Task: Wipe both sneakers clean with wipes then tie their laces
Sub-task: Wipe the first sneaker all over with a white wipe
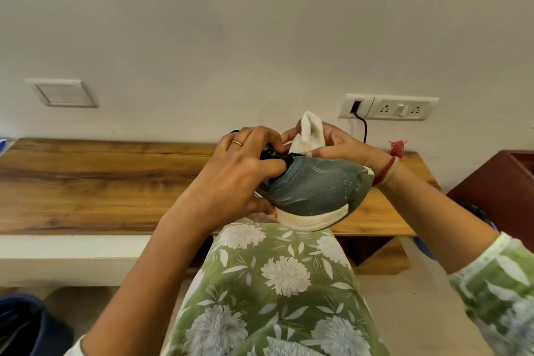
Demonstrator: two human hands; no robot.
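Grey sneaker (315, 191) held above lap, toe toward 3 o'clock. Left hand (239, 170) at its 9 o'clock, fingers curled over black laces (274, 154), thumb under sole. Right hand (344, 144) at 12 o'clock, pinching white wipe (309, 133) against the shoe's top.

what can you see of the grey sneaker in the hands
The sneaker is grey-blue with a perforated, mesh-looking upper, black laces and a thick off-white sole; the toe shows whitish marks. It is held off the bench, toe to the right and sole downward. The left hand grips it round the lace area, thumb under the sole. The right hand holds a white wipe against its top by the laces.
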